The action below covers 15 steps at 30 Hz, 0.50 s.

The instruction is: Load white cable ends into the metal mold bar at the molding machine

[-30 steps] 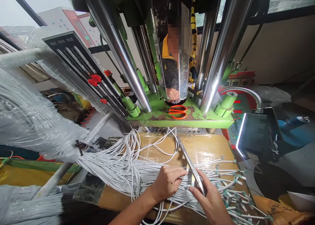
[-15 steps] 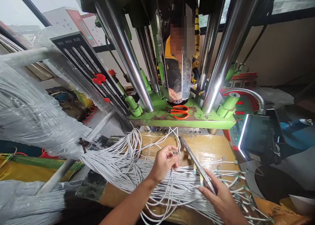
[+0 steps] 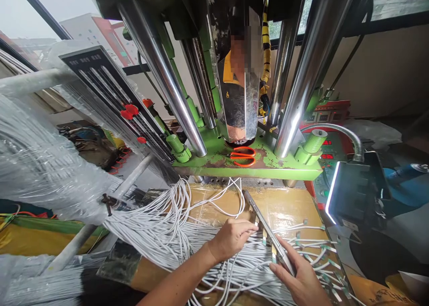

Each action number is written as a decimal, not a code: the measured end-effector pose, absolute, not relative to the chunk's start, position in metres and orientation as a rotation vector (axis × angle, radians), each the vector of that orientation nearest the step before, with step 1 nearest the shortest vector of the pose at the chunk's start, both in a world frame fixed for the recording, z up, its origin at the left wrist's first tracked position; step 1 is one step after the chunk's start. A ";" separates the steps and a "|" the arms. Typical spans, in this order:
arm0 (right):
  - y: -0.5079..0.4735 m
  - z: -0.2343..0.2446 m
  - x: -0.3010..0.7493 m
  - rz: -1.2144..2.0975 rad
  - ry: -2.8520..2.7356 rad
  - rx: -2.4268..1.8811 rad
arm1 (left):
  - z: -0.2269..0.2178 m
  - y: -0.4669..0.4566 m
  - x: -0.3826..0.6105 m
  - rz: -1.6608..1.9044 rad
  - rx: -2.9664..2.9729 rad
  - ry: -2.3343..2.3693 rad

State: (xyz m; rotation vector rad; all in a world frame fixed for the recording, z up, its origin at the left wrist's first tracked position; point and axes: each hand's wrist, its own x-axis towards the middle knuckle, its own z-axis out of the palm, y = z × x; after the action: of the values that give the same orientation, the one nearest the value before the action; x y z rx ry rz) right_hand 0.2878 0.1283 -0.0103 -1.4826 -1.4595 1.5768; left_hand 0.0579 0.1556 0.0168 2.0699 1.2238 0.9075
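Below a green press (image 3: 248,163), the taped desk (image 3: 288,205) carries a spread of white cables (image 3: 161,230). A slotted bar (image 3: 264,228) lies across them, with a few ends seemingly seated and most loose. The right hand (image 3: 301,279) grips its near end. The left hand (image 3: 231,239), fingers curled, pinches a cable against it.

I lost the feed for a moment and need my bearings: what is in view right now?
white cables: many, white, fanned across the table from the left
metal bar: one, silvery, slanting over the cables
scissors: one pair, orange, on the press plate
press plate: one, green and chipped, behind the table
columns: several, chrome, rising from the plate
wrapped bundle: one, clear plastic over white, far left
lamp: one, black with a lit edge, on a gooseneck, right
table: one, yellow-brown taped top
left hand: fingertips at the bar's middle
right hand: holding the bar's lower end
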 end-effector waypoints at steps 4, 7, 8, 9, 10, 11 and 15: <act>0.127 -0.005 0.287 1.599 -1.523 -1.503 | 0.014 0.156 0.058 0.958 2.146 1.184; 0.126 -0.003 0.286 1.572 -1.529 -1.518 | 0.016 0.159 0.059 1.004 2.100 1.247; 0.125 -0.002 0.285 1.571 -1.517 -1.514 | 0.017 0.160 0.059 1.016 2.072 1.270; 0.125 -0.001 0.285 1.573 -1.501 -1.507 | 0.017 0.161 0.060 1.023 2.051 1.281; 0.125 -0.001 0.284 1.575 -1.484 -1.494 | 0.018 0.161 0.060 1.023 2.044 1.276; 0.125 -0.001 0.284 1.577 -1.466 -1.482 | 0.018 0.160 0.059 1.019 2.051 1.258; 0.127 -0.003 0.286 1.607 -1.473 -1.468 | 0.017 0.155 0.058 0.993 2.075 1.225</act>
State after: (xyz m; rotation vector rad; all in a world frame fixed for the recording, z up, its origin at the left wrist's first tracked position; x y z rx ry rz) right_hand 0.2858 0.1273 -0.0032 -1.4676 -1.4731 1.6074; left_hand 0.0583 0.1555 0.0171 2.0747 1.2247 0.9926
